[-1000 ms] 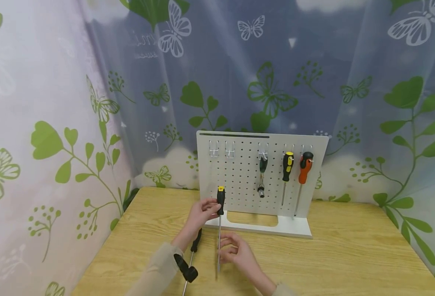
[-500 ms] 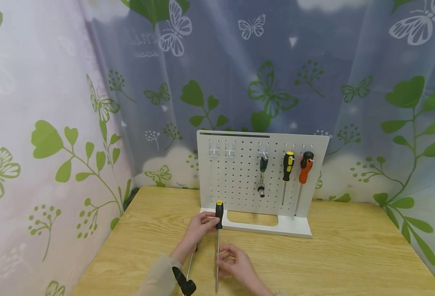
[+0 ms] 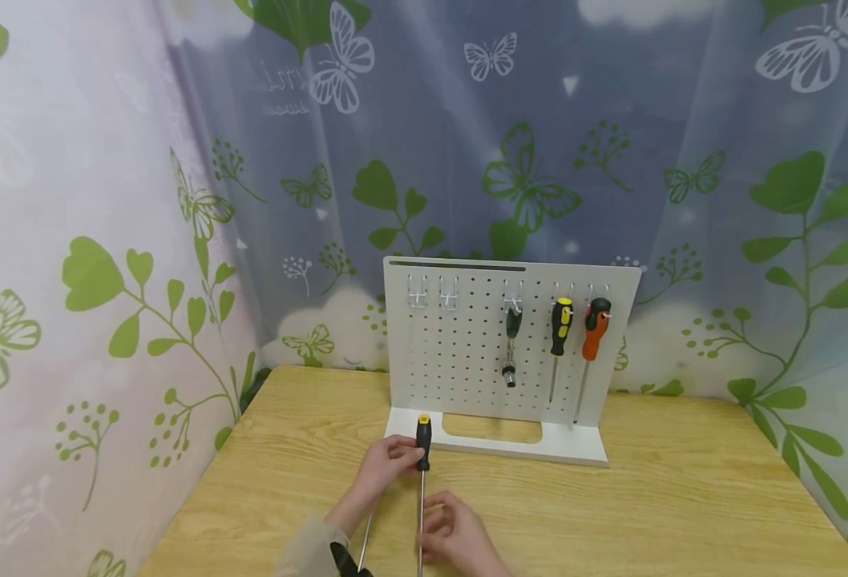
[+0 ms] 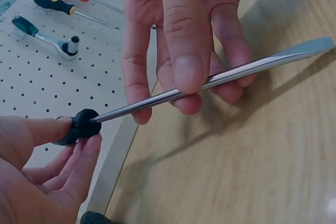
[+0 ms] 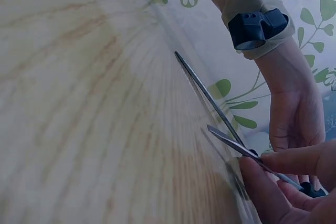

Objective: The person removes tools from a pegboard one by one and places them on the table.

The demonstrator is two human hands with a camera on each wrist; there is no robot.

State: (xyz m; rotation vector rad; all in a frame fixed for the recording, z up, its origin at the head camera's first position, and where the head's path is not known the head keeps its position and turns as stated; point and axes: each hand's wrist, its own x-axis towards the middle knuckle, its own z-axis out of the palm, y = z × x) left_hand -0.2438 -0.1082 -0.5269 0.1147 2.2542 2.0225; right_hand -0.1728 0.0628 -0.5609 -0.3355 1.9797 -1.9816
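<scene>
A long flat-blade screwdriver (image 3: 424,442) with a black handle and yellow end cap slants over the wooden table, blade toward me. My left hand (image 3: 379,471) grips its handle between thumb and fingers. Lower down, my right hand (image 3: 462,535) pinches the metal shaft (image 4: 157,99), thumb on one side and fingertips on the other, as the left wrist view shows. The blade tip (image 4: 317,45) sticks out past the right fingers. Another screwdriver (image 5: 207,95) lies on the table beneath my left forearm; in the head view its handle is hidden.
Behind my hands a white pegboard (image 3: 467,361) stands on the table (image 3: 669,497). From it hang a ratchet wrench (image 3: 513,322), a yellow-black screwdriver (image 3: 560,327) and a red-black screwdriver (image 3: 594,336). Two clear hooks (image 3: 433,293) at its left hold nothing. Patterned curtains (image 3: 424,120) surround the table.
Both hands have drawn the screwdriver down toward me, away from the pegboard. My left hand stays on the handle and my right hand at the shaft. The hanging tools have not moved.
</scene>
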